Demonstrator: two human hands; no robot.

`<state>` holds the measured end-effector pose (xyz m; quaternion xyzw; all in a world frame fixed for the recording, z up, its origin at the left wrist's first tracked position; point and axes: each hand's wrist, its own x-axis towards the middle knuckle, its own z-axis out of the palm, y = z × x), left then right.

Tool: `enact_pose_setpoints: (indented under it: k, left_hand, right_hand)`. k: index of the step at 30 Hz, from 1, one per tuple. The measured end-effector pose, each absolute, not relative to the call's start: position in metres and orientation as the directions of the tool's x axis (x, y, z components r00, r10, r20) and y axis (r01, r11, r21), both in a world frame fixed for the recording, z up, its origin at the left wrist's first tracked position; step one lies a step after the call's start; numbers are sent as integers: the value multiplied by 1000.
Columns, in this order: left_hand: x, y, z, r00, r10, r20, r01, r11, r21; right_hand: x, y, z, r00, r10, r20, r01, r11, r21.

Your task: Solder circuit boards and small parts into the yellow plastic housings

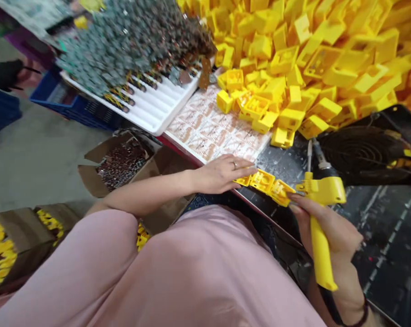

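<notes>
A short row of yellow plastic housings [262, 180] lies along the table's near edge, their open sides facing up. My left hand [217, 173], with a ring on one finger, grips the left end of this row between thumb and fingers. At the other end, the fingertips of my right hand [323, 222] touch the last housing [282, 192]. That same hand holds a yellow pistol-shaped tool [323, 190] with metal tips pointing away from me and a black cord at its handle. I cannot make out its exact kind. Part of the left-end housing is hidden under my fingers.
Loose yellow housings [280, 86] are heaped at the back right. A white ribbed tray [157, 106] holds a pile of small grey metal parts. A black fan [365, 145] stands at the right. Below the table edge sit cardboard boxes [92, 175] and a blue crate [76, 106].
</notes>
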<state>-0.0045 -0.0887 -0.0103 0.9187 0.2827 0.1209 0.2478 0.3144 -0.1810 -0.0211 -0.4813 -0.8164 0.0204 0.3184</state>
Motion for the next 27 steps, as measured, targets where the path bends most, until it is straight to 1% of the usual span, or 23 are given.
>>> enact_pose_setpoints:
  k: [2, 3, 4, 5, 6, 7, 8, 9, 10, 11, 12, 15, 17, 20, 22, 24, 27]
  left_hand:
    - [-21, -87, 5, 818, 574, 17, 442, -648, 621]
    - [-35, -85, 19, 830, 556, -41, 435, -599, 672]
    - [-52, -81, 36, 849, 516, -114, 432, -554, 712]
    - [-69, -75, 53, 860, 462, -218, 457, -505, 732]
    - [-84, -66, 67, 857, 411, -311, 494, -484, 723]
    - [-96, -54, 78, 832, 426, -355, 543, -493, 680]
    - [-104, -38, 84, 792, 493, -361, 601, -521, 606]
    - [-108, -19, 85, 734, 601, -315, 667, -552, 499]
    - [-107, 3, 81, 653, 720, -236, 746, -558, 362]
    - [-103, 26, 73, 545, 825, -145, 829, -506, 239]
    - [-97, 48, 64, 466, 882, -77, 880, -452, 146]
    - [-76, 104, 36, 373, 926, -60, 926, -376, -43]
    - [-67, 125, 26, 375, 925, -66, 917, -380, -121]
    - [-61, 136, 24, 410, 911, -39, 894, -410, -182]
    - [-63, 137, 28, 418, 908, -40, 891, -418, -180]
    - [-68, 137, 32, 387, 922, -2, 916, -385, -107]
    - [-86, 139, 38, 281, 950, 132, 956, -289, 46]
  right_hand:
    - [303, -167, -20, -377, 739, 558, 757, 594, -274]
    - [298, -162, -19, -391, 717, 578, 751, 611, -251]
    - [294, -159, -19, -396, 707, 586, 749, 618, -239]
    - [291, -157, -20, -397, 704, 588, 747, 620, -238]
    - [289, -156, -21, -396, 707, 587, 744, 621, -246]
    - [287, -155, -23, -400, 712, 578, 742, 622, -252]
    - [285, -154, -26, -408, 715, 567, 739, 624, -256]
    - [284, -154, -28, -414, 719, 558, 740, 623, -254]
    - [281, -153, -30, -424, 720, 550, 742, 624, -246]
    - [279, -153, -32, -435, 716, 545, 743, 628, -232]
    - [276, -152, -33, -445, 711, 544, 745, 631, -215]
    - [269, -151, -34, -457, 689, 562, 756, 634, -162]
    - [266, -151, -35, -447, 683, 578, 773, 620, -134]
    - [263, -150, -36, -428, 676, 599, 796, 596, -103]
    - [262, -148, -37, -421, 673, 608, 801, 590, -100]
    - [260, -146, -38, -418, 671, 613, 799, 592, -103]
    - [259, -144, -39, -419, 665, 618, 792, 600, -109]
